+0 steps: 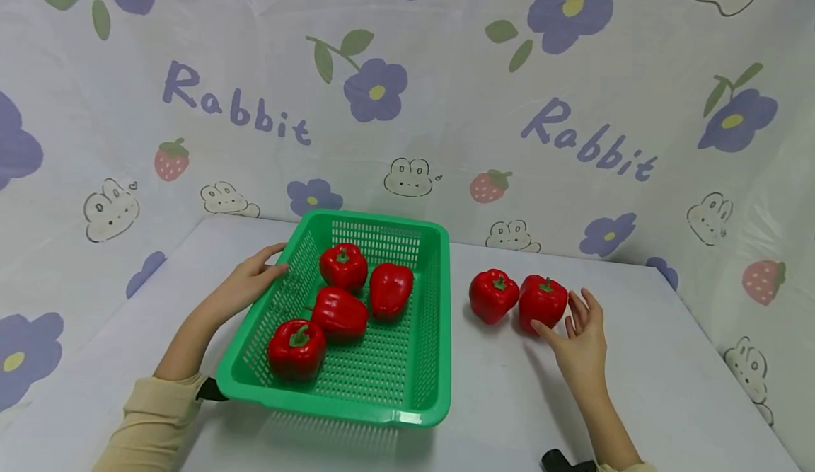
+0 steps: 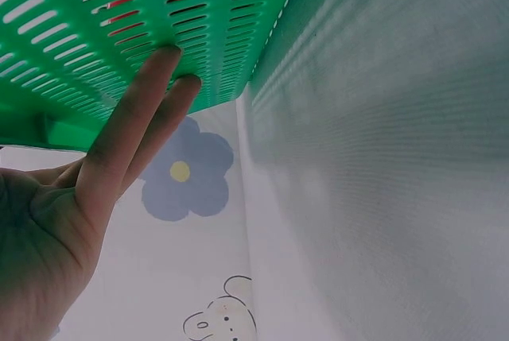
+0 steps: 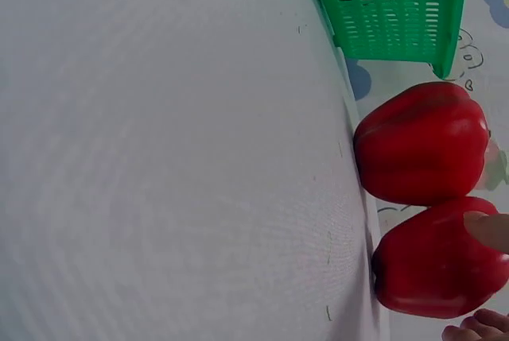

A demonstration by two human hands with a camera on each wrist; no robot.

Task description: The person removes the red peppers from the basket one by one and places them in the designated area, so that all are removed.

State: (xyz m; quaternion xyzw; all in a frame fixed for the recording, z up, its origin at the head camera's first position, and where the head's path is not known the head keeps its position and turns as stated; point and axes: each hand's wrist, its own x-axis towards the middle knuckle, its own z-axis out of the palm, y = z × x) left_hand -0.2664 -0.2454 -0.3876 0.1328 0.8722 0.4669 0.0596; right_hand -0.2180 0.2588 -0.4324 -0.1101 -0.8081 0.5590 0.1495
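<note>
From my end, main risk: right hand (image 1: 581,341) could roll outer pepper (image 1: 542,304) into neighbouring pepper (image 1: 494,296) if thumb pushes before fingers wrap; glossy skin may slip. Outer pepper sits on surface (image 1: 496,387), just left of right hand, thumb touching, thumb and fingers apart. Left hand (image 1: 248,281) touches green basket (image 1: 441,316), fingers extended.

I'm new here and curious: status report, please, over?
Left hand on green basket; right hand at rightmost red pepper. Four peppers inside, two outside. Nothing visibly blocking right hand.
</note>
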